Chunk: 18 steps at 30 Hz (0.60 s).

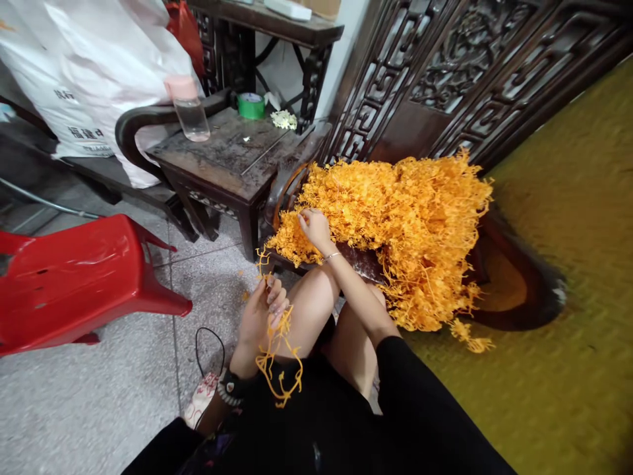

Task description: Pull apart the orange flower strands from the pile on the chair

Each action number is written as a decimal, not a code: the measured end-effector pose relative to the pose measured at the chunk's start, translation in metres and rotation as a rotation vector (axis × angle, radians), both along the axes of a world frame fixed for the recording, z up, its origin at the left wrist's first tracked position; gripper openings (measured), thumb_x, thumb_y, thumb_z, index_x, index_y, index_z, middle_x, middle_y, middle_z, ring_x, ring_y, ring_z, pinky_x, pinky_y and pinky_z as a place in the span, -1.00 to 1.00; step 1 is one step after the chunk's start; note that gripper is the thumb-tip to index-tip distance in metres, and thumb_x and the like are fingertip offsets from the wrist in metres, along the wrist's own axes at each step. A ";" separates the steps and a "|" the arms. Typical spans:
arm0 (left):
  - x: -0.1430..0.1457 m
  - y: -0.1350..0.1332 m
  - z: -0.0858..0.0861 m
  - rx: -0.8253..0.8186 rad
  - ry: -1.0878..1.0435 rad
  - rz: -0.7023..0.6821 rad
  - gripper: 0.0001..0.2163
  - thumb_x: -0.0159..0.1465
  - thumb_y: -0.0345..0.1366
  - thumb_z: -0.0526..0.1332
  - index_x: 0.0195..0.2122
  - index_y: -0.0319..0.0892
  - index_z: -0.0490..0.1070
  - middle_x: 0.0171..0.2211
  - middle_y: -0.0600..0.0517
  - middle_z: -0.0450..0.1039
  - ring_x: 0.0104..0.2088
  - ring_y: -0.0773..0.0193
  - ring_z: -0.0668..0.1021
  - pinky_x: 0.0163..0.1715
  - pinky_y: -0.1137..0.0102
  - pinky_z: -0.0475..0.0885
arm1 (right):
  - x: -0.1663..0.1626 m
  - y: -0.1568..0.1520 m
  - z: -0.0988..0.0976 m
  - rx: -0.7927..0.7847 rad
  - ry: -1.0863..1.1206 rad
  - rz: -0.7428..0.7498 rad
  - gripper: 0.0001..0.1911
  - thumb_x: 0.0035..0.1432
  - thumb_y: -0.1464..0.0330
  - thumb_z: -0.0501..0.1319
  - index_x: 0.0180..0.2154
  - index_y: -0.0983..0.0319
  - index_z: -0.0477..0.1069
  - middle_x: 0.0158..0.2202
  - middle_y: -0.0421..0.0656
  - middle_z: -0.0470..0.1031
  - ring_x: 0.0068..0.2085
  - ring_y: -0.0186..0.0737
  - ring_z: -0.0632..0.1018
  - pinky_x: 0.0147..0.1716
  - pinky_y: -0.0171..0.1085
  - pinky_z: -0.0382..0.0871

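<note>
Over my lap, my left hand (267,307) is closed around a few thin orange branching sprigs (281,359), which look like plastic. Their forked ends stick out above the fist and dangle below it. My right hand (315,229) reaches to the left end of a big tangled heap of the same sprigs (425,211). Its fingers are bent and pinched together at the heap's edge, against orange sprigs there; the exact piece between the fingertips is partly hidden. The heap lies on a dark carved wooden seat (359,260) in front of my knees.
A red plastic stool (89,277) stands on the left. On a dark wooden side table (222,155) are a pink-lidded bottle (190,112), green tape (251,105) and pale scraps (283,119). Large white sacks (99,66) stand behind. Some sprigs (472,338) hang off the seat's right side.
</note>
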<state>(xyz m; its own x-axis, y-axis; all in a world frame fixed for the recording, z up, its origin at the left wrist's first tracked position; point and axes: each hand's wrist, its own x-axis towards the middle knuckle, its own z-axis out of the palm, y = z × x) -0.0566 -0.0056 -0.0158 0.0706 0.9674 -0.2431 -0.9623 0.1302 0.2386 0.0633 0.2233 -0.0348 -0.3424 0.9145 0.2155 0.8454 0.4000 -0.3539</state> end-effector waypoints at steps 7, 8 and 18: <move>-0.013 0.003 0.013 -0.028 -0.066 0.115 -0.79 0.39 -0.38 0.00 -0.42 -0.21 0.25 -0.57 0.16 0.02 -0.61 0.49 0.20 -0.58 0.59 0.23 | -0.014 0.020 -0.021 0.027 -0.083 -0.048 -0.71 0.24 0.40 0.05 -0.08 0.41 0.40 -0.19 0.12 0.48 -0.19 -0.05 0.41 -0.19 -0.19 0.16; -0.013 0.004 0.014 -0.027 -0.070 0.130 -0.78 0.39 -0.38 0.00 -0.42 -0.21 0.25 -0.57 0.16 0.02 -0.61 0.49 0.21 -0.57 0.59 0.23 | -0.013 0.020 -0.021 0.040 -0.081 -0.058 -0.69 0.25 0.38 0.04 -0.05 0.42 0.38 -0.17 0.14 0.47 -0.17 -0.03 0.40 -0.18 -0.17 0.16; -0.005 0.004 0.031 0.061 -0.049 0.144 -0.77 0.40 -0.35 -0.03 -0.41 -0.18 0.25 -0.54 0.14 0.03 -0.57 0.45 0.22 -0.50 0.56 0.28 | 0.001 0.009 -0.008 0.168 -0.010 -0.104 -0.64 0.25 0.29 0.11 -0.01 0.40 0.32 -0.03 0.14 0.37 -0.06 0.01 0.35 -0.07 -0.13 0.20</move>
<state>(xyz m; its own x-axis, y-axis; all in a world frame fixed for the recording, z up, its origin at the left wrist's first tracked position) -0.0616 -0.0012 0.0151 -0.0592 0.9812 -0.1835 -0.9808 -0.0229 0.1939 0.0641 0.2321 -0.0425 -0.2511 0.8966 0.3647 0.8885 0.3630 -0.2808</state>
